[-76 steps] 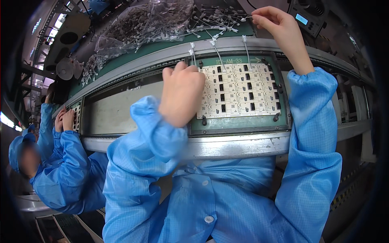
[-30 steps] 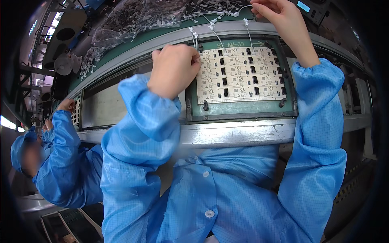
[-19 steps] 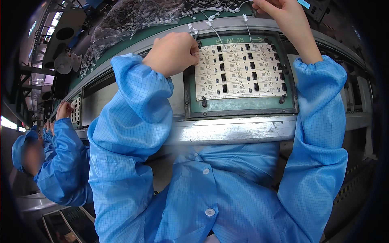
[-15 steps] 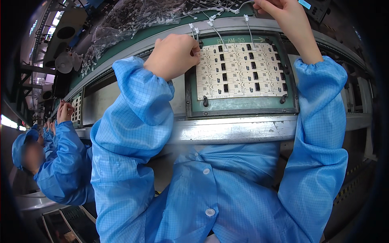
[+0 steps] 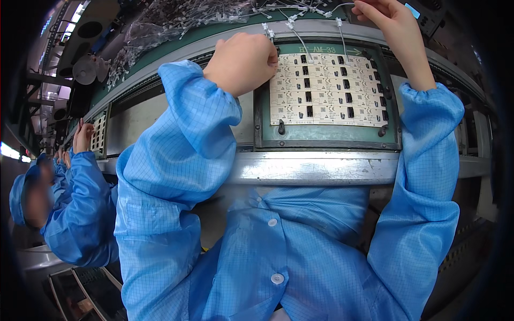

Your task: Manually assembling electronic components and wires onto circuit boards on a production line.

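A white panel of circuit boards (image 5: 326,115) with rows of black connectors lies in a green fixture (image 5: 332,136) with a dark frame. My left hand (image 5: 243,63) is closed at the panel's upper left corner, its fingertips pressed together; what they hold, if anything, is hidden behind the hand. Beyond the fixture's far right, my right hand (image 5: 390,18) pinches a thin white cable (image 5: 340,6). Two more white cables (image 5: 341,36) run from the panel's far edge over the rail, their plugs lying beyond it. White plugs (image 5: 267,30) also show just past my left hand.
A heap of white cables in clear plastic (image 5: 182,21) lies along the far side. A metal rail (image 5: 316,168) runs between me and the fixture. At left, a co-worker in a blue smock (image 5: 80,214) has a hand at another panel (image 5: 98,131).
The view has shifted a little, so the fixture and both my hands appear farther right. Relative to the panel, my hands look nearly unmoved. The co-worker's hand has shifted slightly.
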The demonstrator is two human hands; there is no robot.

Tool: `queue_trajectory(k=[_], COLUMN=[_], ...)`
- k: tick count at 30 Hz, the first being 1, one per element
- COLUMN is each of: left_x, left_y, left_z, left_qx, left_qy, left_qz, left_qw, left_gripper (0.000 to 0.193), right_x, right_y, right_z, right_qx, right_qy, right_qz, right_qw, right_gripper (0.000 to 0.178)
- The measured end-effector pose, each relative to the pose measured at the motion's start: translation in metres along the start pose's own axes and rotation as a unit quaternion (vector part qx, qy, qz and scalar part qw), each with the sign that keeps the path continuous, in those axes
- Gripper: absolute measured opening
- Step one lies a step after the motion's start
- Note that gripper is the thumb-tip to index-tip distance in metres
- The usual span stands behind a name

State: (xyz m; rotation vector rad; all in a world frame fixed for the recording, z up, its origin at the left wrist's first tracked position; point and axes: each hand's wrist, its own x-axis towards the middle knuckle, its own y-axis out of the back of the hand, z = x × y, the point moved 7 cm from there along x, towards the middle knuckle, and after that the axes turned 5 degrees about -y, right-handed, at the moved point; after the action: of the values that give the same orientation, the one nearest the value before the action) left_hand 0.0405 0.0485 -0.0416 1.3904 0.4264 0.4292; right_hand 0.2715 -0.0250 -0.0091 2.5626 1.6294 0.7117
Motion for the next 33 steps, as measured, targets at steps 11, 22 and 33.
queue_trajectory(k=[11,22,33], left_x=[-0.044,0.129,0.160], left_y=[0.005,0.008,0.015], left_z=[0.034,-0.016,-0.034], left_qx=[0.084,0.062,-0.123], left_qy=[-0.074,0.081,0.011], left_qz=[0.123,0.098,0.249], left_qw=[0.986,0.990,0.961], left_gripper=[0.017,0.021,0.021], right_x=[-0.014,-0.056,-0.067], right_y=[0.010,-0.033,-0.079], right_z=[-0.007,-0.030,-0.014], right_qx=[0.004,-0.088,-0.210], right_qy=[0.001,0.024,0.042], right_qz=[-0.006,0.053,-0.123], right_qw=[1.000,0.994,0.969], right_gripper=[0.025,0.012,0.010])
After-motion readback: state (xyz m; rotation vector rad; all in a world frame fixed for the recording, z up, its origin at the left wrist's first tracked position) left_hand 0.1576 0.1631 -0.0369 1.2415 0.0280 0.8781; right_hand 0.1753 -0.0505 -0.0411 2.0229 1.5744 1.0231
